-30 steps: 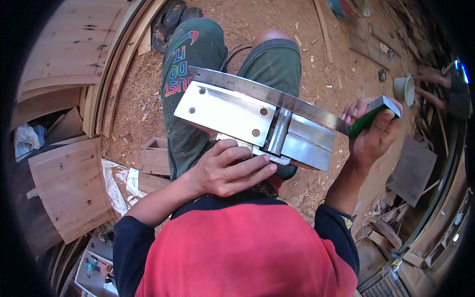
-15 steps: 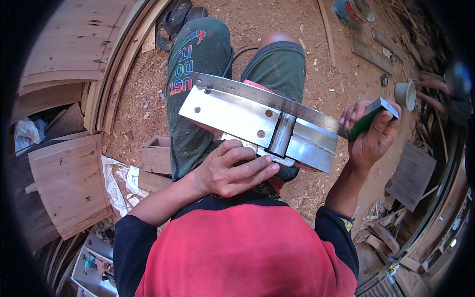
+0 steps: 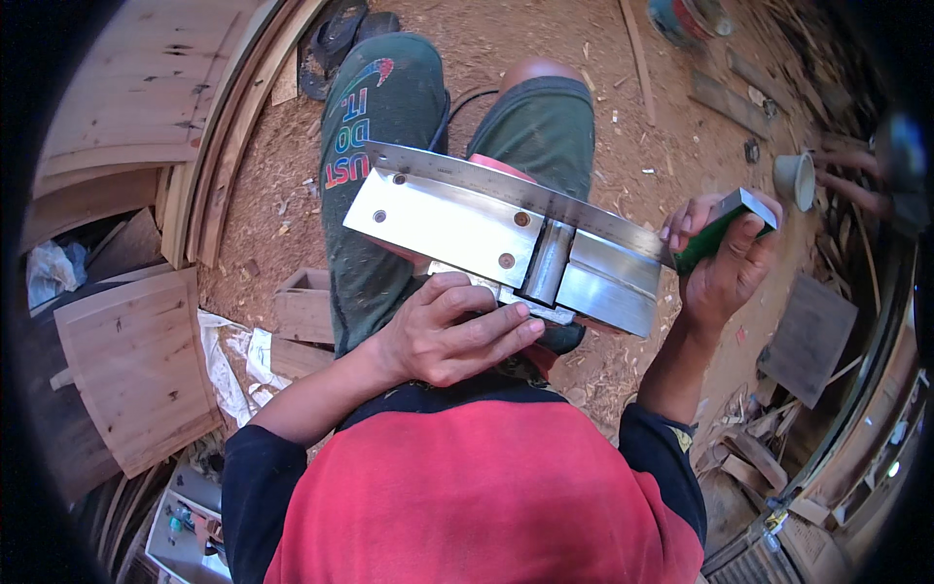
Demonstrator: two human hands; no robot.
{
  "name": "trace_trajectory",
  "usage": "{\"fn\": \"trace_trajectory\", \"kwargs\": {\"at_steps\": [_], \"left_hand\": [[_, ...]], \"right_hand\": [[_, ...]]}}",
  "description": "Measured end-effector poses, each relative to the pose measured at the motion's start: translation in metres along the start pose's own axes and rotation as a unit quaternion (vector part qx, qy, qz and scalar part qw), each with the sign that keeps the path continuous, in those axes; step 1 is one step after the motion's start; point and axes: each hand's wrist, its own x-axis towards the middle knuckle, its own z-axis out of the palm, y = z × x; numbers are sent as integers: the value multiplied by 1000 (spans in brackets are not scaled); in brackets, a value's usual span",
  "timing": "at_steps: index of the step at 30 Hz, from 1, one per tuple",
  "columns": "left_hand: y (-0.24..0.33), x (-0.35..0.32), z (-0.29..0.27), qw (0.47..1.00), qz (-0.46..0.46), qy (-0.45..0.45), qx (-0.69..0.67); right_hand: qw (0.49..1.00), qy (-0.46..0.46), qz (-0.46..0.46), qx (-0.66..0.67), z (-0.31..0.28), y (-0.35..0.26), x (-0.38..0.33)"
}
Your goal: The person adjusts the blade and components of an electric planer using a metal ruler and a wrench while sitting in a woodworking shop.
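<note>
An electric hand planer (image 3: 443, 219) lies upside down across my lap, its shiny metal sole facing up. The cutter drum (image 3: 551, 265) shows in the gap between the two sole plates. My left hand (image 3: 443, 336) is closed on the planer's near side, fingers pressed along the edge beside the drum. In my right hand (image 3: 728, 282) is the green handle of a try square (image 3: 715, 238), gripped between thumb and fingers. The square's steel blade (image 3: 438, 164) stands on edge lengthwise over the sole, along its far side. The planer's body underneath is mostly hidden.
Wood shavings cover the dirt floor around my legs. Wooden panels (image 3: 141, 365) and a small wooden box (image 3: 306, 304) are at the left. A dark board (image 3: 808, 341), a pale bucket (image 3: 796, 183) and wood scraps lie to the right. A paint bucket (image 3: 691, 19) stands far off.
</note>
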Motion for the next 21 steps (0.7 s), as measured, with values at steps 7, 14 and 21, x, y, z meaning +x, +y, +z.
{"fn": "trace_trajectory", "kwargs": {"at_steps": [7,14,21], "left_hand": [[0,1,2,1000,0,9,1],[-1,2,2,1000,2,12,0],[0,1,2,1000,-3,6,-5]], "right_hand": [[1000,-6,-1,-2,0,0,-2],[1000,-4,-3,-6,-1,2,-4],[999,-13,-17,-32,2,1,-5]]}}
